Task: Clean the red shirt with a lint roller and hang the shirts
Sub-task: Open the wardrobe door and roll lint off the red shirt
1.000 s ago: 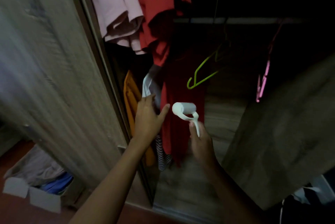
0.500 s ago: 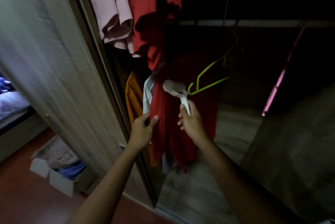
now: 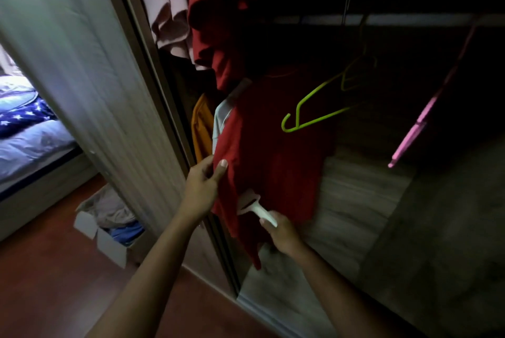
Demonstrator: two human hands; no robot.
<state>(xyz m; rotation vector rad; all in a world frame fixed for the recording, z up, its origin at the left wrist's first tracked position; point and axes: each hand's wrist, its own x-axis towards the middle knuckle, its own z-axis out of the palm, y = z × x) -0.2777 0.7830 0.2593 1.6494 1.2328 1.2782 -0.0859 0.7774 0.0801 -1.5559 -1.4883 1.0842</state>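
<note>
Bed point(image 3: 24, 130): lying at far left, beyond the door point(image 3: 82, 91), with star-print bedding.
Box point(image 3: 106, 236): sitting on the floor at the door's foot, cloth inside.
Pink garment point(image 3: 164, 4): hanging from the wardrobe's top left corner, beside a second red garment point(image 3: 218, 9).
Orange garment point(image 3: 200, 130): hanging at the wardrobe's left edge, with a white garment point(image 3: 220, 124) just beside it.
Left hand point(image 3: 203, 183): I am pinching the red shirt's left edge, thumb and fingers clamped together on the cloth.
Red shirt point(image 3: 273, 151): hanging in the wardrobe's left half.
Lint roller point(image 3: 252, 205): its head is touching the shirt's lower part.
Right hand point(image 3: 282, 232): I am gripping the roller's handle, fingers closed round it.
Green hanger point(image 3: 322, 108): hanging bare from the rail point(image 3: 410, 20), right of the shirt.
Pink hanger point(image 3: 418, 124): hanging tilted near the rail's right end.
</note>
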